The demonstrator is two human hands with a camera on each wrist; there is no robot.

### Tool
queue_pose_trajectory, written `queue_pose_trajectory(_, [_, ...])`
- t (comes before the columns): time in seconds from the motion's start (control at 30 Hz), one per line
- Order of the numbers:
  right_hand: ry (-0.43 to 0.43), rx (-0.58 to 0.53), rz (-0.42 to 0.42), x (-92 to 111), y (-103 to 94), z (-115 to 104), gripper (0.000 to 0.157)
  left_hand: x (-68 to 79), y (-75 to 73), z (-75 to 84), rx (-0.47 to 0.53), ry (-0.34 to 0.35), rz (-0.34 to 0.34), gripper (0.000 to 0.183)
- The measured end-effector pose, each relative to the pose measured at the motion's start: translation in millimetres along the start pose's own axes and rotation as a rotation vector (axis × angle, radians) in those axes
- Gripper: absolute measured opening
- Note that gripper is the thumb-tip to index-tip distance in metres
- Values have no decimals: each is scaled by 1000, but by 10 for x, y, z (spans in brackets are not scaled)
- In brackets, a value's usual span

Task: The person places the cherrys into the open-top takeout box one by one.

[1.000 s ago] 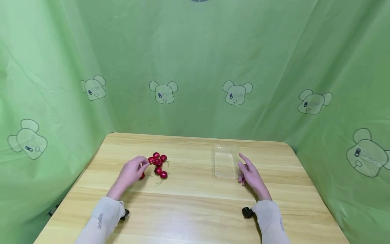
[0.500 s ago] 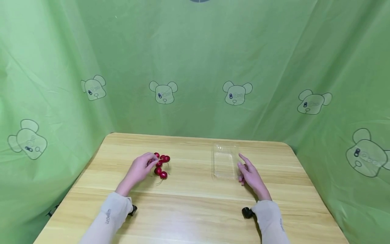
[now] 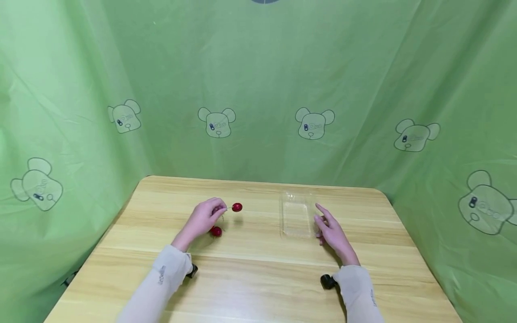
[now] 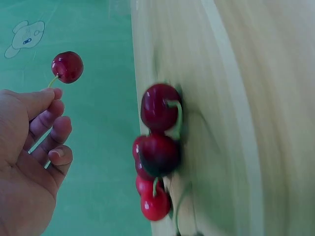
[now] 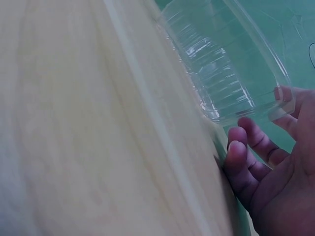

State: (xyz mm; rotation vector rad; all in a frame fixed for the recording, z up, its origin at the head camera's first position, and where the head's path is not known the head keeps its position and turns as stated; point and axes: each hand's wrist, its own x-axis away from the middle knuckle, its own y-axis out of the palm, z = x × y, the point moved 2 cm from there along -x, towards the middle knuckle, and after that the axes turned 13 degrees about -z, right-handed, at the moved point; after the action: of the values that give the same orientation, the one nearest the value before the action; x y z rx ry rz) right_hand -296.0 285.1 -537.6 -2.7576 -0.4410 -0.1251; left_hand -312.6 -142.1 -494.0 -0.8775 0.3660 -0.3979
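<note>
one round, dark red cherry (image 3: 237, 207) is held in the air, to the left of a rectangular container of clear plastic (image 3: 296, 220) and well apart from it. its thin green stem (image 4: 52, 82) is pinched by the left hand (image 3: 203, 217), between thumb and finger, so that the fruit itself is touched by nothing. to judge from this, the step in hand is the carrying of a single cherry; for the next move, a firm pinch on the stem and a path above the container's rim seem to be called for. inside the container no cherry is seen, only the wood showing through its bottom. at its right side the right hand (image 3: 333, 233) is placed, with fingers loosely spread and a fingertip apparently touching the rim; nothing is seen gripped. farther left of the container, several other red cherries (image 4: 160, 157) are clustered, partly hidden by the left hand. all is supported by a pale wooden table (image 3: 258, 273), and behind the container a green printed cloth (image 3: 258, 80) is hung.
</note>
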Motion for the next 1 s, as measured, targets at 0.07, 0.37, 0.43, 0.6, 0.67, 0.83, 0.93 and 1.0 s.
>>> queue_pose_trajectory(0.07, [-2,1,5,-44,-13,77,58,-59,28,31,6,13,-3,11])
queue_pose_trajectory(0.37, [-23,55,23,-94,6,191,61,-290,187,148,56,9,-44,11])
queue_pose_trajectory(0.43, [-22,52,24,-94,10,184,61,-358,226,171,70,4,-56,12])
queue_pose_trajectory(0.6, [-12,48,15,-85,3,155,61,-536,309,253,108,11,-70,12])
queue_pose_trajectory(0.67, [-6,37,10,-62,-2,115,60,-605,342,294,129,20,-70,12])
queue_pose_trajectory(0.83, [15,30,-12,37,11,-63,59,-767,425,393,145,49,-78,12])
queue_pose_trajectory(0.93, [20,35,-21,56,22,-98,58,-851,464,445,138,58,-88,14])
queue_pose_trajectory(1.0, [16,28,-20,34,23,-55,59,-902,487,472,136,60,-89,15])
